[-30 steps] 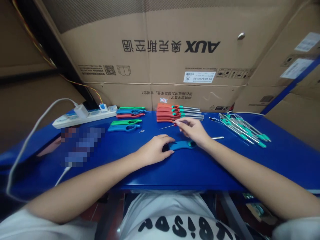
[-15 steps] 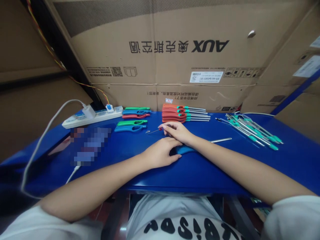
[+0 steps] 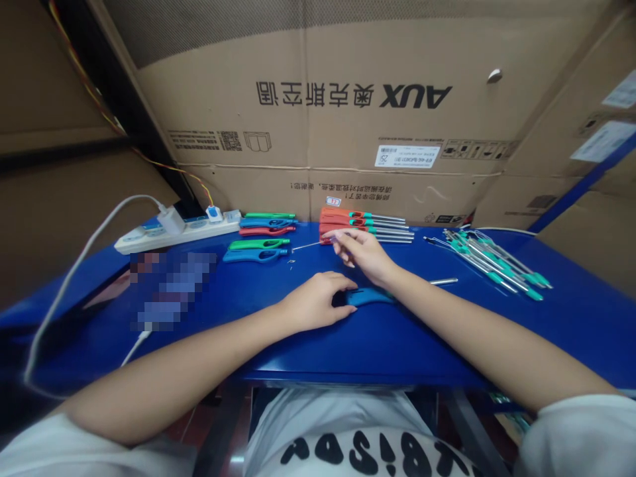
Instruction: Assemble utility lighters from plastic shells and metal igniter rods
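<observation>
Handle steadied low, tool pinched above

Your blue handle lies on the table before you, its left end between the curled fingers and thumb of your left hand, likely so it stays put. Your right hand pinches the tool in closed fingertips, its thin shaft pointing left, near tiny metal pieces; your right forearm hides the handle's other end. Farther out, coloured handles, red assemblies and teal-ended rods sit grouped, probably to keep like parts together.
</observation>
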A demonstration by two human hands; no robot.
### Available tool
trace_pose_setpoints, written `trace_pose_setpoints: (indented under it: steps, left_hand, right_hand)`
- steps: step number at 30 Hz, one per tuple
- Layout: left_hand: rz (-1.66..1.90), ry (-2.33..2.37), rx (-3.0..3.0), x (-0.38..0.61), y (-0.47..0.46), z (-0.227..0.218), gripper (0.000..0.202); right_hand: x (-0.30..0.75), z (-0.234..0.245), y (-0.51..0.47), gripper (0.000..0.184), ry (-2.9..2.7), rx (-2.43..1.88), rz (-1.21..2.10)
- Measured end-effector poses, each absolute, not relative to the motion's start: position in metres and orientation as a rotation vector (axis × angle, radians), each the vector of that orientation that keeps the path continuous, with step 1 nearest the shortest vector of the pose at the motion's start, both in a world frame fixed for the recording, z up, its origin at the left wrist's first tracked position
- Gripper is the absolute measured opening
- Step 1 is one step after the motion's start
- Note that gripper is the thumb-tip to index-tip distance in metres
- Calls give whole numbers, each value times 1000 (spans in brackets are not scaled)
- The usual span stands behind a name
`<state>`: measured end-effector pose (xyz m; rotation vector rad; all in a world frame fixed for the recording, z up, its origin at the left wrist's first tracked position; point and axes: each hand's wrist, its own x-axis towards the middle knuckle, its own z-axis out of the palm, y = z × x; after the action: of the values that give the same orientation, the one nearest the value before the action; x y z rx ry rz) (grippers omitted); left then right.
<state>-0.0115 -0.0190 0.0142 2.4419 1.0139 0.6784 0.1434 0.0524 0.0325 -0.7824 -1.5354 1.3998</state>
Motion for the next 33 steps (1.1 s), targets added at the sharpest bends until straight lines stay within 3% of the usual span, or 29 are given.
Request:
trace_pose_setpoints:
  steps: [6, 13, 19, 25, 33]
  left_hand:
    - [798, 1070, 2352, -14, -10, 6, 33]
    - [884, 1153, 1936, -13, 1, 1, 34]
    - [849, 1075, 2194, -12, -8, 7, 22]
    - [729, 999, 2387, -12, -17, 13, 31]
    - [576, 851, 2586, -14, -18, 16, 48]
  right_hand:
    - [170, 47, 50, 42, -1338, -754, 1393]
    - [194, 31, 47, 45, -1270, -843, 1188]
    - [193, 21, 49, 46, -1450, -854, 1268]
    - [184, 17, 42, 39, -1823, -939, 1238]
    - [183, 14, 40, 39, -1823, -931, 1188]
